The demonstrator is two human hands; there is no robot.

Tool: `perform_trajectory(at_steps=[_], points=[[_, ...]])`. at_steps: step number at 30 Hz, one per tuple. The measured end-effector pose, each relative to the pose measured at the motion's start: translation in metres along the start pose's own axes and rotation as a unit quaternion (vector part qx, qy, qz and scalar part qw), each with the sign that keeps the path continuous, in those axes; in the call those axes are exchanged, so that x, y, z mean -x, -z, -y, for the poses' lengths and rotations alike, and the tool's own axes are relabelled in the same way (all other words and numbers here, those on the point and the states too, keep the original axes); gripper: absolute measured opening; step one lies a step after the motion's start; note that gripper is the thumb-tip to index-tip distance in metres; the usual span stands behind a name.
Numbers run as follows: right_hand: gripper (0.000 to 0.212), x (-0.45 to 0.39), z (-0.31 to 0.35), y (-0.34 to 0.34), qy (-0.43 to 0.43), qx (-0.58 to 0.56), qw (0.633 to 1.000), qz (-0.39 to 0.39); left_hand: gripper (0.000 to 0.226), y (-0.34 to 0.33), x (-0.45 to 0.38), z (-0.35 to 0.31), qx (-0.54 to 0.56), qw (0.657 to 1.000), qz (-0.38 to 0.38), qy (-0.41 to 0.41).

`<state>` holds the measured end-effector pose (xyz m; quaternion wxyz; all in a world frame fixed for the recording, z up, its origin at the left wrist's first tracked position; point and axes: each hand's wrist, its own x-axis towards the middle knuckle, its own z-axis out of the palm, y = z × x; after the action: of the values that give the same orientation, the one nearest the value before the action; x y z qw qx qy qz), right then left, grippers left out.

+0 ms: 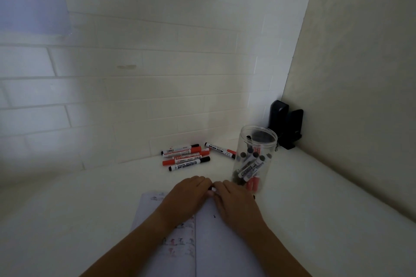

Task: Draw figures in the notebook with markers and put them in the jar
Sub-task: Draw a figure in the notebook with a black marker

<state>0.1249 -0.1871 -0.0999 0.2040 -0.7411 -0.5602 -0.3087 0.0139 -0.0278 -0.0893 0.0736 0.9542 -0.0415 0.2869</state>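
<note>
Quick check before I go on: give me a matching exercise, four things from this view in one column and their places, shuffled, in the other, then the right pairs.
Things:
1. clear jar
2. loose markers
3. notebook
4. black device

Places:
A. in the far right corner, against the wall
B. open under both hands, nearest the camera
C. lying in a group by the tiled wall, left of the jar
D. upright just right of the right hand, with markers inside

Pairs: 1-D, 2-C, 3-B, 4-A
</note>
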Motion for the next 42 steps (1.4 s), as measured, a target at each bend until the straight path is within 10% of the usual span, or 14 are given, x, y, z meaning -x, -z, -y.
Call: perform_trajectory(at_steps=[30, 42], points=[[0.068, 0.006, -0.003, 0.006, -0.087, 0.067, 0.994, 0.018, 0.053, 0.0, 0.003, 0.002, 0.067, 0.996, -0.053, 0.038], [0.038, 0.003, 0.004, 0.024, -0.135, -0.102, 0.985, -0.032, 0.032, -0.01, 0.001, 0.015, 0.061, 0.99, -0.007, 0.129]])
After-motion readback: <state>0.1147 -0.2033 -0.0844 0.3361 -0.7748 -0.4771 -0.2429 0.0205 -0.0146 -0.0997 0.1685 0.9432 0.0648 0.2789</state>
